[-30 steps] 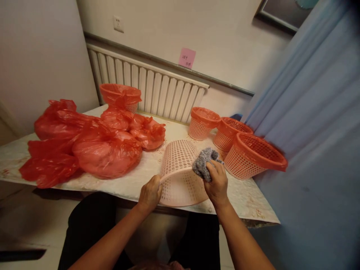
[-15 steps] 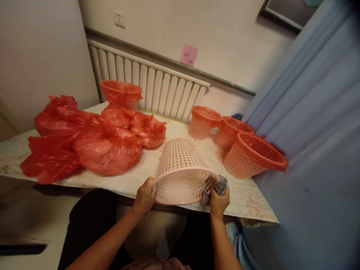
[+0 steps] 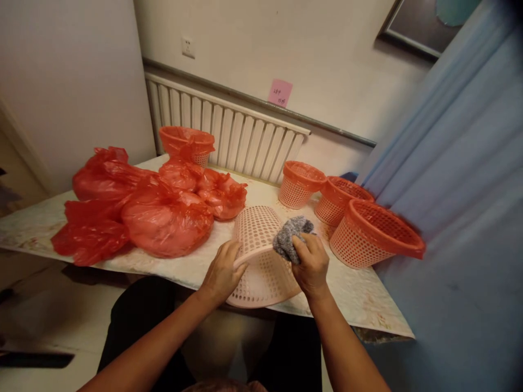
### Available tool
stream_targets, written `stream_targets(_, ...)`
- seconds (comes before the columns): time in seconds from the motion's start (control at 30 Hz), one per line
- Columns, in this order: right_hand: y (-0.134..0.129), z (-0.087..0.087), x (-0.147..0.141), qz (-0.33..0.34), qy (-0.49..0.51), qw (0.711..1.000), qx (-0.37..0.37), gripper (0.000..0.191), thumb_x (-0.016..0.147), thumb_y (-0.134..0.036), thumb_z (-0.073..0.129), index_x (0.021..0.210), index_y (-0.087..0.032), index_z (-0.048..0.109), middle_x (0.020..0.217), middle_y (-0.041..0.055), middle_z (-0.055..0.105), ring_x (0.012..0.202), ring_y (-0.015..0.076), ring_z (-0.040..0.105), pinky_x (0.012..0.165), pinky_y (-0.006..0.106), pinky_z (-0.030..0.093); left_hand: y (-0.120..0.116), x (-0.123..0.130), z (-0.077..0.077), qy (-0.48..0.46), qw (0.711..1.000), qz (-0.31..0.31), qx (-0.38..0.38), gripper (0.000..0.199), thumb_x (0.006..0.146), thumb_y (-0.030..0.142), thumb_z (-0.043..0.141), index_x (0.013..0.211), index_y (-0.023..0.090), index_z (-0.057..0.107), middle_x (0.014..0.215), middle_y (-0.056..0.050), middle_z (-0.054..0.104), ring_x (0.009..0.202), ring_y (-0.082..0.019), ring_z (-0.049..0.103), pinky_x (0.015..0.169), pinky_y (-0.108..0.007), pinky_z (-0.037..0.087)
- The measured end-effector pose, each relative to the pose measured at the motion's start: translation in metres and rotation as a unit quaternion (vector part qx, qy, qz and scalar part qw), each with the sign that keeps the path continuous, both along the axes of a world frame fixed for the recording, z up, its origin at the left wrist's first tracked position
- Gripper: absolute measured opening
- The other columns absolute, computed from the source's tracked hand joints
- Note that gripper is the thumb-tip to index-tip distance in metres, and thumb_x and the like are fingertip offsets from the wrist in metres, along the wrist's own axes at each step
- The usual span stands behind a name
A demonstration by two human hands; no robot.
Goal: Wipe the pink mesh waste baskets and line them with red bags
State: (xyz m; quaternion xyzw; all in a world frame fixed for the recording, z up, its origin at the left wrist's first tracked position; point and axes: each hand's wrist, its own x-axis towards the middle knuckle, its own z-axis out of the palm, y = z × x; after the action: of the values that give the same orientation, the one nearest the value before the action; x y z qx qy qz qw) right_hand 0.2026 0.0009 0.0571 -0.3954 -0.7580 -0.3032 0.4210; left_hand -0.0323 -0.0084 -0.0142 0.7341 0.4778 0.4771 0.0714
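One hand [image 3: 224, 273], the left, holds a basket [image 3: 258, 230] seemingly overhanging the table edge [image 3: 368, 322].

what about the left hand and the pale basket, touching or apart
Touching: the head view plainly shows the left hand closed around the rim of the pale basket, no gap between them.

Basket [image 3: 258, 224] is at counter [image 3: 359, 305] front, bags [image 3: 167, 226] left, three more baskets [image 3: 357, 243] right, radiator [image 3: 239, 142] behind.

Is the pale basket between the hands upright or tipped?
Tipped: the pale basket has its open mouth toward the camera and narrower end toward the radiator, with the left hand gripping it.
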Motion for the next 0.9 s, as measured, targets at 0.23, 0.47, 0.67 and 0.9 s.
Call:
stream_targets(0.23, -0.004, 0.007, -0.02, 0.039, -0.036, 0.997, -0.053, 0.03, 0.085, -0.009, 0.05, 0.11, -0.02, 0.062, 0.104, 0.0109, 0.061, 0.094, 0.0221, 0.054, 0.082, 0.037, 0.047, 0.011, 0.003, 0.036, 0.074, 0.99, -0.109, 0.042, 0.058, 0.074, -0.004, 0.041, 0.128, 0.014, 0.052, 0.131, -0.015, 0.056, 0.127, -0.024, 0.049, 0.109, -0.048, 0.042)
stream_targets(0.47, 0.001, -0.028, 0.019, 0.038, 0.12, 0.987, -0.099, 0.027, 0.082, -0.015, 0.056, 0.108, -0.018, 0.061, 0.101, 0.0096, 0.063, 0.097, 0.0226, 0.056, 0.086, 0.039, 0.047, 0.013, -0.012, 0.012, 0.055, 0.993, -0.094, 0.039, 0.06, 0.075, -0.003, 0.039, 0.133, 0.012, 0.051, 0.135, -0.016, 0.054, 0.13, -0.025, 0.047, 0.11, -0.05, 0.041)
stream_targets(0.67, -0.004, -0.112, 0.041, -0.113, 0.452, 0.862, -0.201, 0.049, 0.071, -0.038, 0.068, 0.115, -0.016, 0.062, 0.101, 0.0094, 0.067, 0.091, 0.0246, 0.062, 0.08, 0.035, 0.048, 0.008, -0.02, 0.003, 0.048, 0.993, -0.09, 0.057, 0.058, 0.077, -0.001, 0.038, 0.133, 0.009, 0.05, 0.135, -0.017, 0.054, 0.13, -0.026, 0.046, 0.11, -0.05, 0.04)
stream_targets(0.9, -0.004, -0.112, 0.033, -0.122, 0.485, 0.843, -0.199, 0.049, 0.068, -0.036, 0.069, 0.112, -0.014, 0.065, 0.097, 0.0104, 0.07, 0.088, 0.0244, 0.063, 0.078, 0.034, 0.048, 0.008, -0.036, -0.014, -0.008, 0.998, -0.044, 0.052, 0.054, 0.079, 0.002, 0.039, 0.13, 0.012, 0.051, 0.133, -0.015, 0.056, 0.128, -0.024, 0.049, 0.11, -0.048, 0.041)
